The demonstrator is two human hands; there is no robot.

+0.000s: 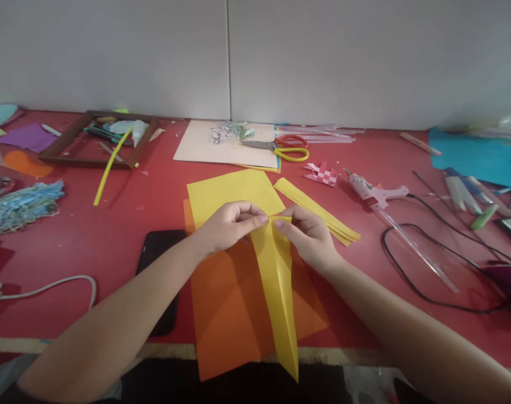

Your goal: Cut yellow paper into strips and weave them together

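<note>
A long yellow paper strip point(279, 280), creased lengthwise, hangs down toward me past the table's front edge. At its top end, my left hand point(234, 224) pinches the left corner between thumb and fingers. My right hand point(308, 233) pinches the same end on the right, thumb on top. Beneath lie orange paper sheets point(226, 314) and a yellow paper sheet point(226, 188). Close beyond my right hand rests a stack of cut yellow strips point(318, 210).
A pink glue gun point(375, 193) with a looping black cord lies at right. Scissors point(281, 147) rest on pale sheets at the back. A black phone point(165, 252) is beneath my left forearm. Further left are a brown frame tray point(62, 140) and tinsel-like blue shreds point(23, 207).
</note>
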